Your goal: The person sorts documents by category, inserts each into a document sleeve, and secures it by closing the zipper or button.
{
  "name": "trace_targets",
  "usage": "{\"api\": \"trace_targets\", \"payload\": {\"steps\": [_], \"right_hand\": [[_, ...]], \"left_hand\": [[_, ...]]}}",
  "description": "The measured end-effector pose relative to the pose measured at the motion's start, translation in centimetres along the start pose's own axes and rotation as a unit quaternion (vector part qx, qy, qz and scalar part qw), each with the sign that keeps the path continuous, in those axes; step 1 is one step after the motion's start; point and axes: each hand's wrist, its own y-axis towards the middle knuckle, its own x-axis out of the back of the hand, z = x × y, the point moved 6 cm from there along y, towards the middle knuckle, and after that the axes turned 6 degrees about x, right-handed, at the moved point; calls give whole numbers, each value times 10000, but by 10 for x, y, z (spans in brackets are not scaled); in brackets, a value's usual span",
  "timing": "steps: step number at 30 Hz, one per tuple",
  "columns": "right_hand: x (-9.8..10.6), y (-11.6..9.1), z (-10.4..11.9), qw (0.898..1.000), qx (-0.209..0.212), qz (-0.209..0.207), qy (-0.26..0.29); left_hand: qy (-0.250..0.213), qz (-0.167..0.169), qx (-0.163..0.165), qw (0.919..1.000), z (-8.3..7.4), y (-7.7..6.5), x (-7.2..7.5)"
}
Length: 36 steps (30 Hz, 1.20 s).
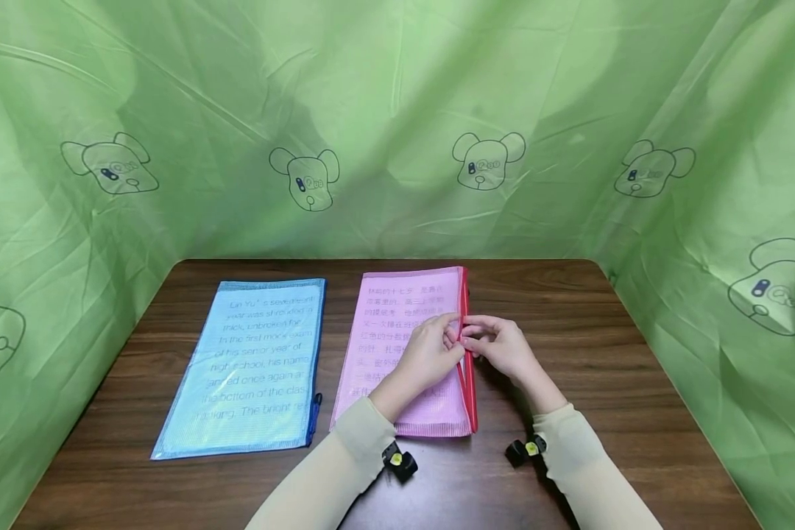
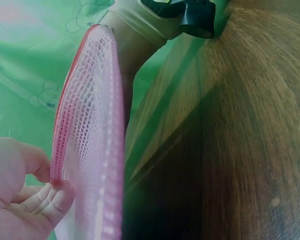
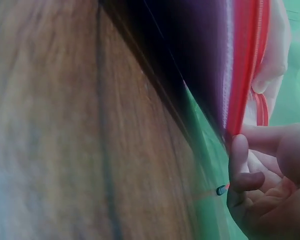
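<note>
Green cloth printed with bears walls in a dark wooden tabletop (image 1: 570, 309), where a pink mesh pouch (image 1: 397, 353) lies at the centre with a blue mesh pouch (image 1: 252, 368) flat at its nine o'clock. Both hands meet on the pink pouch's red zipper (image 1: 467, 397) along its three o'clock edge: the left hand (image 1: 427, 357) pinches the mesh edge, the right hand (image 1: 500, 350) pinches the zipper strip. Working the zipper looks like the step in hand; next, the left grip should steady the edge while the right draws along the strip.
</note>
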Motion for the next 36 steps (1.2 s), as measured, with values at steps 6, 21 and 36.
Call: {"api": "trace_targets", "payload": {"steps": [6, 21, 36], "right_hand": [[3, -1, 0, 9998, -31, 169, 105], [33, 3, 6, 9994, -50, 58, -342], [48, 46, 21, 9790, 609, 477, -1888]], "left_hand": [[-119, -48, 277, 9995, 7, 1, 0], [357, 63, 783, 9963, 29, 12, 15], [761, 787, -209, 9938, 42, 61, 59]]}}
